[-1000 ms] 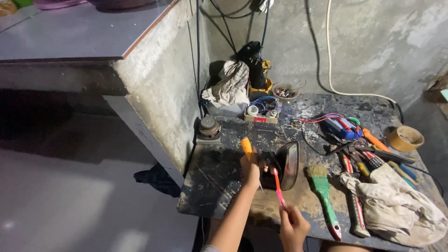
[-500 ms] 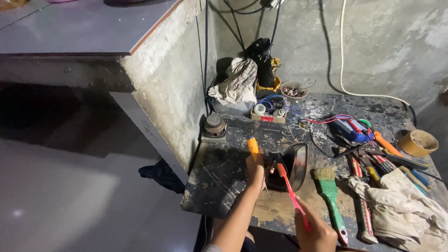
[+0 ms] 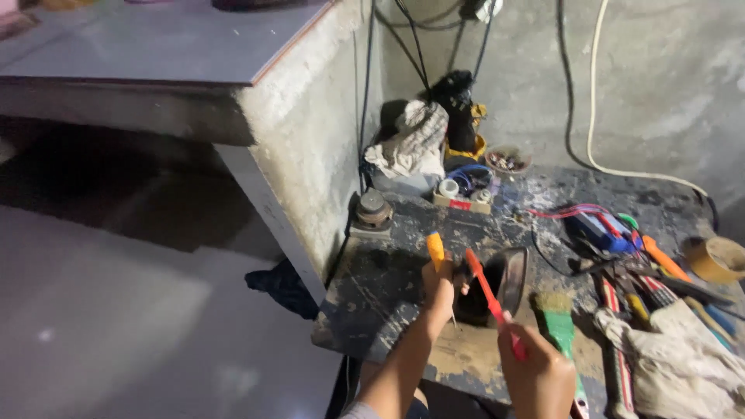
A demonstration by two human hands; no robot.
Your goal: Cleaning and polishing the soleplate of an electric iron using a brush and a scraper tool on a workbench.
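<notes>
Head view, looking down at my two hands over a paint-stained desk [image 3: 388,310]. My left hand [image 3: 438,287] is closed around an orange-handled tool [image 3: 435,248], its handle sticking up above my fingers. My right hand [image 3: 539,376] grips a red-handled tool [image 3: 487,295], fingers wrapped tight near its lower end. Its far end slants up and away from my right fingers to meet a dark round part [image 3: 497,283], which stands on edge just beyond my left fingers. I judge I am working on that part with both tools. The next move seems to call for a steady left hand and careful pressure from the red tool. Right of my right fingers lie a green brush [image 3: 560,326], a rag [image 3: 683,365] and loose tools.
</notes>
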